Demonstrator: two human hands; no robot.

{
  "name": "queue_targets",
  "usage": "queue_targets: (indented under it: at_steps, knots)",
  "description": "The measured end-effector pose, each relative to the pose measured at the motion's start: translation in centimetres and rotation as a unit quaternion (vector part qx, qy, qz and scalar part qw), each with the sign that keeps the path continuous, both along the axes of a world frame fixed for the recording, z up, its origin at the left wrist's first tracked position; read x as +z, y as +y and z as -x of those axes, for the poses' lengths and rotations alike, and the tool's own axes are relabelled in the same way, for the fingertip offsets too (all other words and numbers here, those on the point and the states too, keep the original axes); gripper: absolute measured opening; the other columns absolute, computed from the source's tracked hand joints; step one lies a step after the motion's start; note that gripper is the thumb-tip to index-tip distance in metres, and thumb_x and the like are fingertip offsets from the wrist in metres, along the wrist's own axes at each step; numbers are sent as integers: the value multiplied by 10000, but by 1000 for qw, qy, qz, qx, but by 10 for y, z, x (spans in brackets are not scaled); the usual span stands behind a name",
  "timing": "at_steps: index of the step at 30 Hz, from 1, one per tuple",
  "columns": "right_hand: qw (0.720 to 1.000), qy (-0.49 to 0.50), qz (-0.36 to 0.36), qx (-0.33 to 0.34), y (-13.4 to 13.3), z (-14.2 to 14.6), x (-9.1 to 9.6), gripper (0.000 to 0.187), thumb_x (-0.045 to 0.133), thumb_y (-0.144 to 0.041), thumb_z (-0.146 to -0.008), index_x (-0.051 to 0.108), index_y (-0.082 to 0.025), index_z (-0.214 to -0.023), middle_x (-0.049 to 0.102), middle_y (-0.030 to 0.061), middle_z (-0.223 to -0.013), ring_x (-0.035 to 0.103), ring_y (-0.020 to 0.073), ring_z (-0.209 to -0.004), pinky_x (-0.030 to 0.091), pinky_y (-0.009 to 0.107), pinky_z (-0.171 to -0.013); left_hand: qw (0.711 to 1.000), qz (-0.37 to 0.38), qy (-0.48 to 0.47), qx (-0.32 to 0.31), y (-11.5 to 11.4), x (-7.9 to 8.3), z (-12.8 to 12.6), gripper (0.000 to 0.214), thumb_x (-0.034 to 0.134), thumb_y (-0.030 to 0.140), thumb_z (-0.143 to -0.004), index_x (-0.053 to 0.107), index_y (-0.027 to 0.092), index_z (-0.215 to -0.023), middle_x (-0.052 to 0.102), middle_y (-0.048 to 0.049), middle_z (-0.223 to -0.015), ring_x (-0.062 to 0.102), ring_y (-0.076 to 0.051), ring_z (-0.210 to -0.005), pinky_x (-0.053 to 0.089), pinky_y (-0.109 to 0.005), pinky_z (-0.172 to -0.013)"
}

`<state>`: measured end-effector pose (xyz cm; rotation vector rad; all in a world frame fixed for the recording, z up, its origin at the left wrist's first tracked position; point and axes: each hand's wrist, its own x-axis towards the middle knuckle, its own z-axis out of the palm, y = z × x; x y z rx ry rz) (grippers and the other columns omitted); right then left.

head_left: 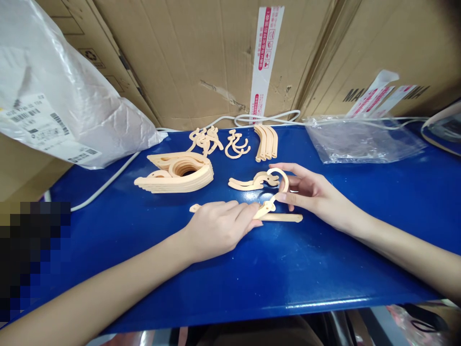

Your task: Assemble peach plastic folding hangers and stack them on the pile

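Note:
Near the middle of the blue table, my left hand [223,226] is closed, palm down, around a beige plastic hanger arm [262,211]. My right hand [313,192] pinches a curved hanger hook [286,180] between thumb and fingers. The hook's lower end meets the arm at a small joint; whether they are fastened I cannot tell. Beneath my left hand a long beige strip [284,217] sticks out on both sides. Just beyond my hands lie several curved hanger pieces [248,182]. My left palm and what lies under it are hidden.
A stack of folded hangers [176,185] lies at left. Behind are loose hooks [205,139], more hooks [236,146] and a row of curved arms [266,142]. A clear plastic bag [360,139], white cable [108,180], large wrapped parcel [90,101] and cardboard boxes [201,57] border the table [252,283].

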<state>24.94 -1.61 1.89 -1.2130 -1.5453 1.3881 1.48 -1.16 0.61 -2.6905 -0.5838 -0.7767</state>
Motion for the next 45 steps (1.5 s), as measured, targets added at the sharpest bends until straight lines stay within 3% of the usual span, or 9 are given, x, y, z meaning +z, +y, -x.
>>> queue_targets:
  at_steps: [3, 9, 15, 24, 34, 45]
  knots:
    - [1000, 21, 8, 10, 2, -2, -1, 583, 735, -357, -789, 500, -255, -1312, 674, 16, -941, 634, 162, -823, 531, 311, -727, 1000, -9, -4, -5, 0, 1, -1, 286, 428, 304, -1020, 619, 91, -1008, 663, 13, -673, 604, -107, -537, 423, -249, -471]
    - [996, 47, 58, 57, 6, -6, 0, 593, 727, -314, -808, 496, -266, -1352, 688, 27, -1015, 646, 188, -978, 493, 358, -913, 999, -27, 4, -18, -1, 0, -2, 232, 490, 287, -997, 603, 88, -1032, 675, 21, -700, 606, -99, -559, 433, -253, -484]
    - [997, 44, 51, 43, 7, -6, 2, 596, 738, -302, -790, 510, -246, -1338, 678, 23, -935, 636, 166, -839, 512, 305, -741, 1000, -17, 7, -21, -1, 0, -2, 248, 474, 302, -1005, 608, 93, -1015, 671, 24, -690, 592, -91, -544, 416, -244, -477]
    - [993, 82, 63, 61, 9, -10, 0, 515, 718, -259, -822, 540, -296, -1304, 626, -35, -856, 608, 106, -756, 494, 258, -735, 1000, -4, -22, -18, 0, 3, -1, 286, 430, 300, -1019, 612, 80, -1008, 683, -1, -711, 624, -112, -570, 429, -246, -501]
    - [995, 62, 53, 60, 7, -7, 0, 529, 711, -255, -829, 490, -261, -1310, 619, -31, -837, 592, 101, -719, 508, 243, -678, 1000, 1, -19, -17, 2, 3, 0, 301, 419, 303, -1022, 623, 86, -983, 678, 6, -693, 624, -110, -550, 447, -246, -487]
    - [995, 61, 42, 69, 5, -6, -4, 558, 695, -265, -846, 446, -244, -1345, 678, 6, -950, 622, 107, -802, 520, 237, -731, 1000, 5, -15, -11, 1, 2, 1, 309, 432, 320, -1015, 632, 88, -980, 671, 6, -667, 623, -118, -538, 454, -248, -481]
